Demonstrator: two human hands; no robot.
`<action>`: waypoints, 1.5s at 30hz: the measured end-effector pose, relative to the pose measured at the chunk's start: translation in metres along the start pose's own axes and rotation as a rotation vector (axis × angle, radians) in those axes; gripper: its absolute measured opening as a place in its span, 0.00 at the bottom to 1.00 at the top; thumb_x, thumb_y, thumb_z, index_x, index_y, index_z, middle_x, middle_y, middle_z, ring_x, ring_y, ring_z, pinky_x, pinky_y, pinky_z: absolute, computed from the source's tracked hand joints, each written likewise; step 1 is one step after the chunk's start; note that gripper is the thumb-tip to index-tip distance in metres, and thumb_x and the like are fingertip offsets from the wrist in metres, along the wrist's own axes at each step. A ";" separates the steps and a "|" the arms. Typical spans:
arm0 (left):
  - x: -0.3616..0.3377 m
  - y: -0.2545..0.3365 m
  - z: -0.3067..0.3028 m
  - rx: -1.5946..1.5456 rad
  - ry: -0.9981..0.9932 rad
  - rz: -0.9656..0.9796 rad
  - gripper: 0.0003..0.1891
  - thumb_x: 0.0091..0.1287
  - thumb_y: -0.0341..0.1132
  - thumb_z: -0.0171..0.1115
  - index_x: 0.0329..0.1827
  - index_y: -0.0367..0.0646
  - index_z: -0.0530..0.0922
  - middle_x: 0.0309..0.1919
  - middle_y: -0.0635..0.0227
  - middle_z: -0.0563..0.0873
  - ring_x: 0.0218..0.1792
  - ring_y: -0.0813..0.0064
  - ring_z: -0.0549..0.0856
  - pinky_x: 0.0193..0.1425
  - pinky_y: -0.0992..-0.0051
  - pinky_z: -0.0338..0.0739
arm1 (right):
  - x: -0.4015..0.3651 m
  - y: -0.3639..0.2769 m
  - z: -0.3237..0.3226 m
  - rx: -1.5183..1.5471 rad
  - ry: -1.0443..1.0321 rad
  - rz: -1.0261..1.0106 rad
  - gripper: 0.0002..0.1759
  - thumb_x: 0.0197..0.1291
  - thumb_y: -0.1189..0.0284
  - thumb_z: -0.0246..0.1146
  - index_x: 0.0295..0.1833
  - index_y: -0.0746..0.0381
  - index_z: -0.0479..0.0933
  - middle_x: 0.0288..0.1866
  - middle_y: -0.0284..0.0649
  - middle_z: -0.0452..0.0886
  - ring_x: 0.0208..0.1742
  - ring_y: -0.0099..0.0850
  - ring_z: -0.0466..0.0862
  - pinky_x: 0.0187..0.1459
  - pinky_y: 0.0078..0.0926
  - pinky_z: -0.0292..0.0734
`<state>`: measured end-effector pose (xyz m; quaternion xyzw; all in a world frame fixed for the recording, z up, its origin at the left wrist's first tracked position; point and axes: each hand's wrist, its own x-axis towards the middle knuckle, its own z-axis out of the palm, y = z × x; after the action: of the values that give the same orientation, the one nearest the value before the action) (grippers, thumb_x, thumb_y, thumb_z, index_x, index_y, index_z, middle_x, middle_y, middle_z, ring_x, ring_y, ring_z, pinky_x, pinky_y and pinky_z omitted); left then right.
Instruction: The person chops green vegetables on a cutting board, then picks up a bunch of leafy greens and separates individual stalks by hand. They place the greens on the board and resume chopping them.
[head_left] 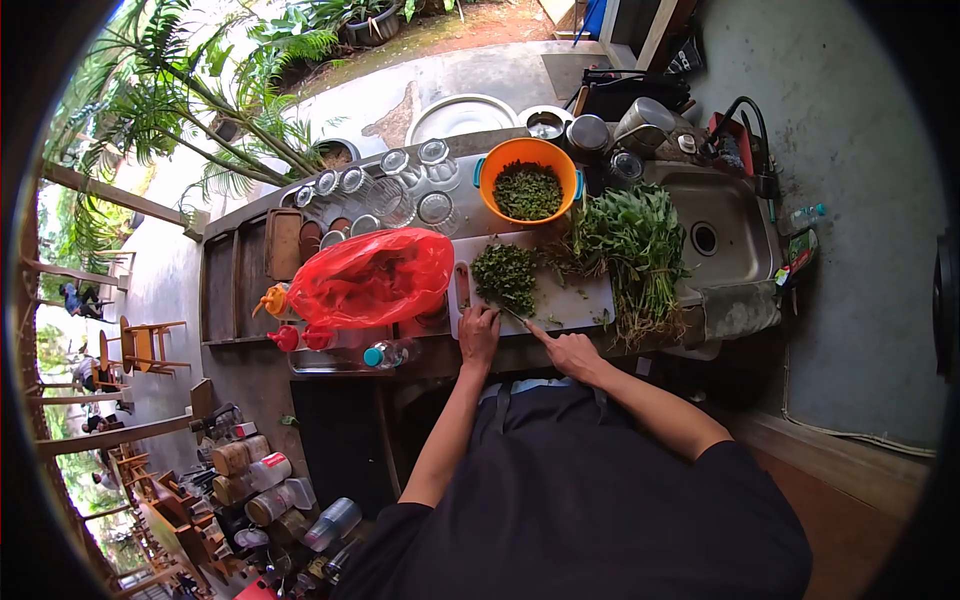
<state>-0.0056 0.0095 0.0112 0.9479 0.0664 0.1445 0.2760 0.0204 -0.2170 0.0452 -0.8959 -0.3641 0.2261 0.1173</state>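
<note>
On a white cutting board (575,300) lies a mound of chopped leafy greens (505,275). My left hand (480,328) is at the board's near edge, its fingers bent together against the near side of the mound; what they pinch, if anything, is hidden. A knife (515,316) slants between my two hands, its blade reaching toward my left fingers. My right hand (570,353) is closed on its handle, with the index finger stretched along it. Uncut leafy greens (630,240) with roots overlap the board's right side. Behind the board, an orange basin (487,178) contains more chopped greens (528,190).
A red plastic bag (375,280) sits left of the board, near a bottle with a turquoise cap (385,354). Several glass jars (437,165) stand behind the bag. To the right is a metal sink (735,205); pots (588,133) stand at the back.
</note>
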 end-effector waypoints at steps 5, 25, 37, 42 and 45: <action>0.001 -0.001 0.009 0.040 0.006 0.023 0.05 0.62 0.31 0.67 0.39 0.44 0.87 0.38 0.67 0.85 0.46 0.63 0.83 0.49 0.64 0.74 | 0.006 -0.011 -0.007 0.072 0.029 0.035 0.43 0.66 0.68 0.54 0.84 0.43 0.45 0.26 0.48 0.83 0.25 0.49 0.83 0.30 0.51 0.76; 0.002 0.003 0.006 0.013 0.031 -0.014 0.06 0.61 0.32 0.69 0.39 0.44 0.88 0.36 0.67 0.85 0.43 0.62 0.83 0.47 0.63 0.75 | 0.026 -0.016 0.017 0.029 0.073 0.031 0.45 0.66 0.72 0.52 0.84 0.41 0.40 0.26 0.49 0.83 0.25 0.48 0.84 0.30 0.49 0.81; 0.005 -0.003 0.008 -0.103 -0.023 -0.168 0.05 0.60 0.32 0.70 0.37 0.44 0.89 0.33 0.64 0.86 0.42 0.60 0.83 0.48 0.62 0.76 | 0.003 -0.010 0.004 -0.010 -0.018 0.048 0.46 0.65 0.72 0.52 0.84 0.39 0.39 0.27 0.49 0.83 0.27 0.47 0.85 0.33 0.49 0.82; 0.006 -0.005 0.006 -0.056 0.008 -0.056 0.05 0.59 0.32 0.71 0.36 0.43 0.89 0.33 0.63 0.85 0.41 0.59 0.83 0.49 0.62 0.77 | 0.002 -0.008 0.006 -0.018 -0.006 0.042 0.46 0.65 0.72 0.52 0.84 0.39 0.39 0.26 0.49 0.83 0.26 0.47 0.85 0.33 0.48 0.82; 0.006 -0.005 0.003 -0.062 0.019 -0.028 0.06 0.59 0.33 0.71 0.37 0.43 0.89 0.34 0.62 0.85 0.41 0.58 0.83 0.48 0.62 0.78 | 0.002 -0.013 -0.004 0.011 -0.037 0.059 0.45 0.65 0.71 0.52 0.84 0.40 0.41 0.26 0.49 0.83 0.27 0.48 0.85 0.33 0.48 0.81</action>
<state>0.0003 0.0138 0.0075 0.9365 0.0775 0.1517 0.3064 0.0156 -0.2063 0.0530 -0.9013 -0.3384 0.2478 0.1087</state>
